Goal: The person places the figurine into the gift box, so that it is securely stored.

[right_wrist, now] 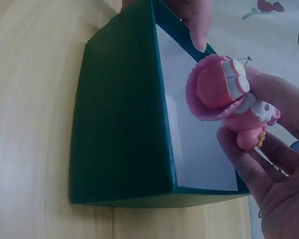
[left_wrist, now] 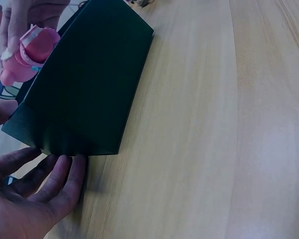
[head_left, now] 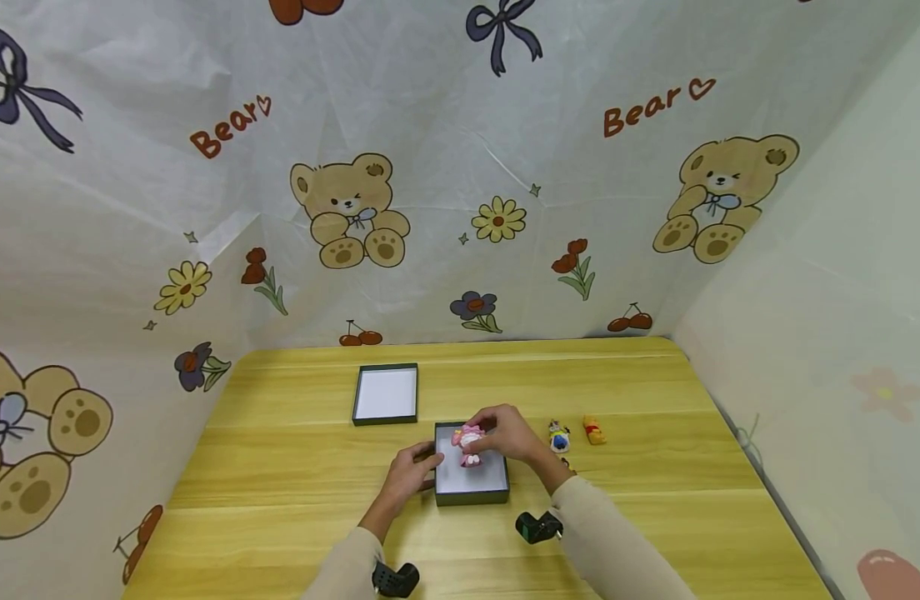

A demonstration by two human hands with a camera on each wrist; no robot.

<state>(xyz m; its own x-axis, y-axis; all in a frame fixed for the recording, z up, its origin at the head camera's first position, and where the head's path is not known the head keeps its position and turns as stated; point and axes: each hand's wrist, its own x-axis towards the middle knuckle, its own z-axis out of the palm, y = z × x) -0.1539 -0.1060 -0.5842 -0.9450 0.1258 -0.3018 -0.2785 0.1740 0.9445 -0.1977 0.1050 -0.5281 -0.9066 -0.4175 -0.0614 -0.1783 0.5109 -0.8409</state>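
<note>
A small pink-and-white toy figurine (right_wrist: 224,97) is pinched between the thumb and fingers of my right hand (head_left: 507,432). It is held over an open dark green box (head_left: 471,498) with a white inside, its feet toward the camera in the right wrist view. My left hand (head_left: 406,475) grips the box's left side. Its thumb (left_wrist: 2,112) lies at the rim while the fingers (left_wrist: 60,181) press the outer wall low down. In the left wrist view the green wall hides the box's inside, and the figurine shows above its edge.
A shallow lid (head_left: 386,394), white inside with dark edges, lies behind and left of the box. On the right are a figurine with a blue front (head_left: 559,437) and a yellow-and-red bear figurine (head_left: 593,430). Another small figure is partly hidden by the right wrist. A patterned cloth (head_left: 430,108) hangs behind the wooden table (head_left: 295,467).
</note>
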